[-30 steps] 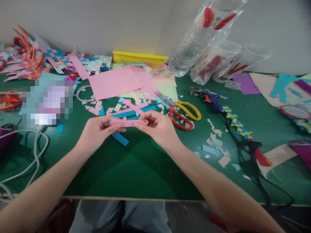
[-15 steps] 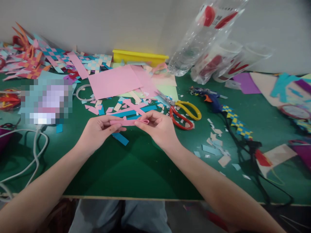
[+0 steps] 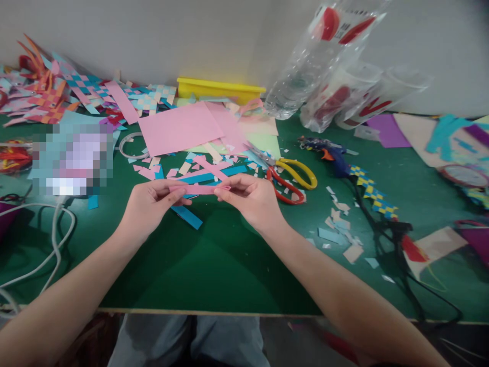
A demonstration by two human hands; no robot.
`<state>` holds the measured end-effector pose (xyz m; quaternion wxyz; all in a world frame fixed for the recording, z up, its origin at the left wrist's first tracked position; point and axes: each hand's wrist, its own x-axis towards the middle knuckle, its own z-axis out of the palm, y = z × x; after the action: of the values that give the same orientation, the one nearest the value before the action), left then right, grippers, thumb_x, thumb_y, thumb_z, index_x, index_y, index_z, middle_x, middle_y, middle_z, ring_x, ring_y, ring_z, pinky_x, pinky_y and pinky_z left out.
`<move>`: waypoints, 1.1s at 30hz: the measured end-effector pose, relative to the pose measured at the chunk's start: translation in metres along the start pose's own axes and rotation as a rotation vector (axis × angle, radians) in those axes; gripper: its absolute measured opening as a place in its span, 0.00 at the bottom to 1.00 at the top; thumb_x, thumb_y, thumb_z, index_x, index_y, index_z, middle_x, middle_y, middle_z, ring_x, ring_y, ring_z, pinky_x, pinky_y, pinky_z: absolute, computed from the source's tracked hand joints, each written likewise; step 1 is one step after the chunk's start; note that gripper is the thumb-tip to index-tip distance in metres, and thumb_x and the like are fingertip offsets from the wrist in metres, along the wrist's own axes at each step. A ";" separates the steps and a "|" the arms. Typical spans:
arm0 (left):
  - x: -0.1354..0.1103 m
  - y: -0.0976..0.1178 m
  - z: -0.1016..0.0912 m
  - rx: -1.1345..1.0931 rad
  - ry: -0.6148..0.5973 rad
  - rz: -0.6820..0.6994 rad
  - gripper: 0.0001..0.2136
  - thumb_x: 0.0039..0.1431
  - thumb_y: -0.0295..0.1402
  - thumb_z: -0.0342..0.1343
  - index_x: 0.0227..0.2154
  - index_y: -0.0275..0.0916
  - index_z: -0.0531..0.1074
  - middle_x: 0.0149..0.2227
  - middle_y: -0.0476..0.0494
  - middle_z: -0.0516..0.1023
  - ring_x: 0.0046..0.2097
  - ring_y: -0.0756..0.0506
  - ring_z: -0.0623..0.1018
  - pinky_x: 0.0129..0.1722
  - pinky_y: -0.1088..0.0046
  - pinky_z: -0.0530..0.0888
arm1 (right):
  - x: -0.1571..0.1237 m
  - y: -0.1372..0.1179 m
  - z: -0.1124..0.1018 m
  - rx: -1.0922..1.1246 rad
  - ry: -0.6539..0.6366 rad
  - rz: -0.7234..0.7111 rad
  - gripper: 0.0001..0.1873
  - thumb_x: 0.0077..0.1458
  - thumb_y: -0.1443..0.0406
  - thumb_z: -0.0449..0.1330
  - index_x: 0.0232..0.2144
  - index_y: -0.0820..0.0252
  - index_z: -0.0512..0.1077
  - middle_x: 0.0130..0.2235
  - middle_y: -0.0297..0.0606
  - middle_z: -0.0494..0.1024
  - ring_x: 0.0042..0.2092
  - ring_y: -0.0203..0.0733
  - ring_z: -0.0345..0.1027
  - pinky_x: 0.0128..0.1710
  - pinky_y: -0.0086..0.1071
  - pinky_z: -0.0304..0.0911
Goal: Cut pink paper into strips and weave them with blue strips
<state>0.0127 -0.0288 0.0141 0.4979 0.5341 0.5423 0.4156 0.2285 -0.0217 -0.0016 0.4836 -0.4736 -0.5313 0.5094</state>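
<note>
A folded pink paper strip [image 3: 198, 189] is held level above the green table [image 3: 214, 265], pinched at both ends. My left hand [image 3: 151, 206] grips its left end between thumb and fingers. My right hand [image 3: 252, 199] pinches the right end, where the strip is doubled over and pressed flat. Under the hands lie blue paper strips [image 3: 187, 216] and more pink strips. Scissors with yellow and red handles [image 3: 292, 179] lie just right of my right hand.
Pink paper sheets [image 3: 179, 127] and woven paper pieces [image 3: 57, 92] lie at the back. A yellow tray [image 3: 219, 90], clear plastic bottles [image 3: 317, 56], a blue glue gun [image 3: 330, 153] with black cord, white cables [image 3: 53, 244] and scattered paper scraps surround the hands.
The loop at the strip's right end has been pressed flat. Both hands have shifted slightly up and left with the strip.
</note>
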 end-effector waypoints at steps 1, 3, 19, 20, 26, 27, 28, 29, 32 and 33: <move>0.001 -0.001 0.000 0.008 0.023 0.010 0.05 0.55 0.34 0.64 0.35 0.41 0.81 0.31 0.47 0.83 0.31 0.46 0.83 0.39 0.69 0.81 | 0.001 0.001 -0.002 0.010 -0.003 0.003 0.11 0.42 0.58 0.72 0.27 0.56 0.78 0.29 0.34 0.81 0.29 0.35 0.74 0.36 0.35 0.73; 0.002 -0.002 -0.001 0.028 0.051 0.029 0.06 0.55 0.34 0.64 0.35 0.41 0.81 0.31 0.47 0.83 0.30 0.47 0.83 0.39 0.70 0.81 | 0.004 0.002 -0.006 0.018 -0.004 0.008 0.10 0.42 0.58 0.72 0.27 0.55 0.78 0.29 0.34 0.82 0.28 0.36 0.75 0.36 0.35 0.74; 0.000 0.003 -0.001 0.104 0.085 0.037 0.04 0.54 0.33 0.63 0.33 0.41 0.81 0.30 0.48 0.83 0.30 0.47 0.82 0.37 0.70 0.80 | 0.005 -0.003 -0.010 -0.182 0.134 -0.090 0.07 0.43 0.60 0.72 0.26 0.55 0.81 0.24 0.32 0.80 0.24 0.34 0.71 0.28 0.31 0.70; 0.000 0.003 -0.001 0.106 0.085 0.036 0.04 0.54 0.33 0.63 0.33 0.41 0.81 0.29 0.48 0.82 0.30 0.47 0.82 0.37 0.70 0.80 | 0.005 -0.003 -0.011 -0.209 0.142 -0.100 0.07 0.43 0.59 0.72 0.26 0.55 0.81 0.23 0.32 0.79 0.24 0.35 0.71 0.27 0.32 0.70; 0.001 0.003 -0.005 0.159 0.065 0.108 0.10 0.57 0.38 0.62 0.38 0.39 0.77 0.35 0.44 0.83 0.38 0.44 0.82 0.44 0.66 0.79 | 0.007 -0.006 -0.017 -0.239 0.153 -0.108 0.09 0.45 0.57 0.70 0.28 0.54 0.80 0.25 0.34 0.80 0.25 0.36 0.70 0.25 0.33 0.67; 0.001 0.002 -0.007 0.196 0.090 0.152 0.11 0.57 0.38 0.62 0.41 0.39 0.76 0.38 0.43 0.82 0.42 0.44 0.82 0.45 0.67 0.78 | 0.008 -0.006 -0.018 -0.224 0.136 -0.094 0.10 0.45 0.57 0.70 0.28 0.54 0.80 0.26 0.34 0.80 0.24 0.35 0.69 0.24 0.33 0.66; 0.002 0.002 -0.009 0.237 0.121 0.203 0.12 0.58 0.38 0.61 0.43 0.39 0.74 0.41 0.43 0.81 0.45 0.44 0.80 0.46 0.67 0.77 | 0.009 -0.006 -0.020 -0.219 0.102 -0.072 0.10 0.44 0.57 0.70 0.28 0.55 0.80 0.26 0.34 0.80 0.24 0.35 0.68 0.23 0.33 0.65; 0.003 0.002 -0.010 0.285 0.149 0.251 0.12 0.59 0.37 0.59 0.44 0.39 0.73 0.44 0.42 0.80 0.47 0.44 0.79 0.46 0.68 0.77 | 0.009 -0.006 -0.021 -0.231 0.058 -0.045 0.10 0.44 0.57 0.70 0.28 0.55 0.79 0.26 0.34 0.80 0.24 0.35 0.67 0.23 0.32 0.63; 0.005 -0.001 -0.013 0.494 0.164 0.360 0.10 0.63 0.36 0.54 0.45 0.40 0.72 0.47 0.42 0.78 0.49 0.43 0.77 0.47 0.66 0.75 | 0.010 -0.006 -0.021 -0.392 -0.116 0.011 0.10 0.46 0.56 0.69 0.25 0.56 0.78 0.24 0.33 0.78 0.24 0.35 0.67 0.24 0.32 0.61; 0.005 -0.002 -0.012 0.572 0.141 0.401 0.09 0.64 0.35 0.53 0.45 0.40 0.72 0.47 0.42 0.78 0.49 0.42 0.77 0.48 0.64 0.74 | 0.009 -0.007 -0.020 -0.479 -0.158 0.001 0.11 0.48 0.56 0.67 0.24 0.56 0.77 0.24 0.33 0.78 0.25 0.35 0.67 0.25 0.33 0.61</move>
<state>0.0007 -0.0228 0.0137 0.1984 0.7177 0.5540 0.3723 0.2479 -0.0109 0.0056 0.3142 -0.5338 -0.6728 0.4044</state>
